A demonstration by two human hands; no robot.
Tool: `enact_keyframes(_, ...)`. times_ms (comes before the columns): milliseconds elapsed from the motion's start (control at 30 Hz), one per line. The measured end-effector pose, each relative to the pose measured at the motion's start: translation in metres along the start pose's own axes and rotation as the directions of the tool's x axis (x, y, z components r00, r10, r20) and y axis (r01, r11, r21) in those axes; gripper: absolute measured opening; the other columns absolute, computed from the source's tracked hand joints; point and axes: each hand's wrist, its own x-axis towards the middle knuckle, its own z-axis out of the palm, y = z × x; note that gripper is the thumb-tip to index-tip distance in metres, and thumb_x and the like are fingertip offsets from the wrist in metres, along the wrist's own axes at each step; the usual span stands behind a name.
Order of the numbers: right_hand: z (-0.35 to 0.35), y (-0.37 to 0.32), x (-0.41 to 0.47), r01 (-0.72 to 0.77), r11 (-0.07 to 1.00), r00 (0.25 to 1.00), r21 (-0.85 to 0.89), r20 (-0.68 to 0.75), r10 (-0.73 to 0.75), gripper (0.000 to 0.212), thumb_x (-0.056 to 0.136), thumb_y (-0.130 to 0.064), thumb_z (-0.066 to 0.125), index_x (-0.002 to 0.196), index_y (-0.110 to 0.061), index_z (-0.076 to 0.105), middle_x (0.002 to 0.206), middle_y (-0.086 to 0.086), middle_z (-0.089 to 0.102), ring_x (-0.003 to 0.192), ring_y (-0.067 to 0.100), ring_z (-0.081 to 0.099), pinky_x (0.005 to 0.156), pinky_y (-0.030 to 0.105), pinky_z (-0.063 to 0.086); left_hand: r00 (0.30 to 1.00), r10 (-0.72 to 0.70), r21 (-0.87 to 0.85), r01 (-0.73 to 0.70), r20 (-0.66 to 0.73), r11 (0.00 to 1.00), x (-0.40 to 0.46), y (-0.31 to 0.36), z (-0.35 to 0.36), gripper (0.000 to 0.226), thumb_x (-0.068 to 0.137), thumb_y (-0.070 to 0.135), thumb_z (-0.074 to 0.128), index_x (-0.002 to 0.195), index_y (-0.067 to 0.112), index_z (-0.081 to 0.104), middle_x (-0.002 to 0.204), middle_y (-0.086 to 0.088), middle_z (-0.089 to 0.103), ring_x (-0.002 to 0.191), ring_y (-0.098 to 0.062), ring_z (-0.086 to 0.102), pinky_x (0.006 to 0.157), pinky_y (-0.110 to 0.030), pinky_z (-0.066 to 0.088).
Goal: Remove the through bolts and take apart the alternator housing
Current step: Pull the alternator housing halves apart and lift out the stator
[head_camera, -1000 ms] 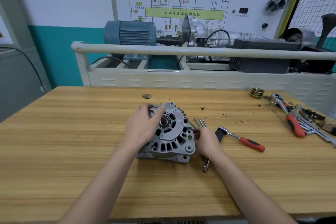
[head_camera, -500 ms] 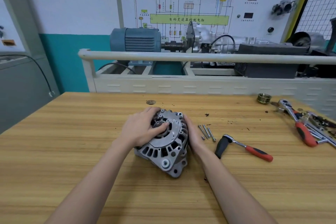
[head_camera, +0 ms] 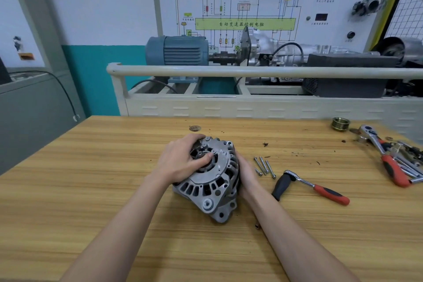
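The grey cast alternator stands tilted on its edge on the wooden bench, its slotted end face turned toward me. My left hand grips the top left of the housing, thumb pressed at the centre hub. My right hand holds the right side from behind; its fingers are mostly hidden by the housing. Several loose through bolts lie on the bench just right of the alternator.
A ratchet with red and black handle lies right of the bolts. More wrenches and tools are piled at the far right, near a brass pulley. A small piece lies below the alternator. A rail and motor rig stand behind the bench.
The alternator was lying flat; both hands have tipped it up onto its edge. My right hand moved from the bench onto the housing's right side.
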Motion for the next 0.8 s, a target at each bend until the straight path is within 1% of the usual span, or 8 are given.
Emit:
enact_keyframes(67, 0.001, 0.001, -0.001, 0.018, 1.0, 0.999, -0.015, -0.041, -0.018, 0.036, 0.097, -0.032, 0.052, 0.118, -0.003, 0.059, 0.108, 0.021, 0.069, 0.086, 0.027, 0.071, 0.062, 0.033, 0.056, 1.0, 0.006, -0.018, -0.006, -0.007, 1.0, 0.0, -0.001, 0.001, 0.082, 0.074, 0.073, 0.04, 0.137, 0.021, 0.047, 0.131, 0.001, 0.059, 0.113, -0.018, 0.056, 0.088, -0.029, 0.04)
enact_keyframes(200, 0.003, 0.001, -0.005, 0.044, 0.999, 0.995, -0.01, -0.09, -0.044, 0.027, 0.098, -0.03, 0.054, 0.111, -0.007, 0.059, 0.097, 0.014, 0.071, 0.079, 0.022, 0.071, 0.058, 0.03, 0.055, 0.999, 0.025, -0.055, -0.027, -0.036, 0.998, -0.003, -0.002, 0.001, 0.081, 0.073, 0.072, 0.04, 0.135, 0.02, 0.05, 0.128, 0.001, 0.061, 0.11, -0.017, 0.056, 0.086, -0.027, 0.037)
enact_keyframes(300, 0.006, -0.003, -0.005, 0.09, 0.996, 0.992, 0.004, -0.084, -0.089, 0.021, 0.096, -0.028, 0.056, 0.107, -0.011, 0.061, 0.095, 0.013, 0.071, 0.078, 0.022, 0.07, 0.057, 0.029, 0.055, 0.997, 0.032, -0.107, -0.04, -0.076, 0.993, -0.007, -0.004, 0.0, 0.083, 0.071, 0.073, 0.037, 0.133, 0.02, 0.051, 0.126, 0.001, 0.061, 0.107, -0.013, 0.053, 0.085, -0.027, 0.037)
enact_keyframes(433, 0.003, -0.011, -0.01, 0.224, 0.974, 0.972, -0.02, -0.065, -0.225, 0.013, 0.096, -0.028, 0.057, 0.103, -0.017, 0.062, 0.092, 0.007, 0.074, 0.084, 0.022, 0.071, 0.069, 0.032, 0.057, 0.981, 0.006, -0.257, -0.057, -0.195, 0.965, -0.015, -0.001, 0.014, 0.076, 0.076, 0.067, 0.043, 0.131, 0.015, 0.054, 0.12, 0.003, 0.061, 0.103, -0.008, 0.052, 0.085, -0.028, 0.04)
enact_keyframes(567, -0.005, -0.02, -0.015, 0.374, 0.926, 0.922, -0.048, -0.084, -0.377, 0.013, 0.097, -0.02, 0.056, 0.101, -0.01, 0.061, 0.106, 0.018, 0.067, 0.094, 0.03, 0.066, 0.085, 0.043, 0.053, 0.966, -0.043, -0.433, -0.073, -0.254, 0.898, -0.012, 0.006, 0.034, 0.069, 0.08, 0.06, 0.047, 0.128, 0.011, 0.056, 0.119, 0.002, 0.062, 0.105, -0.014, 0.059, 0.089, -0.031, 0.047)
enact_keyframes(667, -0.008, -0.022, -0.017, 0.452, 0.889, 0.883, -0.07, -0.108, -0.457, 0.015, 0.098, -0.015, 0.053, 0.103, -0.003, 0.059, 0.097, 0.014, 0.067, 0.09, 0.027, 0.063, 0.079, 0.039, 0.052, 0.97, -0.042, -0.478, -0.08, -0.239, 0.875, -0.005, 0.006, 0.042, 0.066, 0.081, 0.061, 0.046, 0.13, 0.018, 0.053, 0.122, 0.006, 0.058, 0.11, -0.014, 0.057, 0.093, -0.034, 0.046)
enact_keyframes(733, -0.008, -0.022, -0.021, 0.491, 0.865, 0.858, -0.108, -0.112, -0.501, 0.013, 0.098, -0.015, 0.054, 0.104, -0.004, 0.06, 0.1, 0.008, 0.068, 0.093, 0.023, 0.065, 0.078, 0.031, 0.054, 0.97, -0.034, -0.51, -0.096, -0.24, 0.855, -0.004, 0.002, 0.047, 0.058, 0.083, 0.061, 0.045, 0.129, 0.028, 0.05, 0.123, 0.008, 0.057, 0.112, -0.013, 0.056, 0.094, -0.036, 0.046)
enact_keyframes(800, -0.006, -0.021, -0.024, 0.533, 0.832, 0.829, -0.155, -0.101, -0.55, 0.014, 0.098, -0.014, 0.054, 0.106, -0.005, 0.06, 0.105, 0.008, 0.068, 0.099, 0.022, 0.065, 0.082, 0.032, 0.055, 0.964, -0.037, -0.554, -0.121, -0.264, 0.824, -0.005, -0.001, 0.051, 0.045, 0.085, 0.059, 0.045, 0.125, 0.039, 0.046, 0.123, 0.014, 0.057, 0.113, -0.008, 0.055, 0.095, -0.034, 0.046)
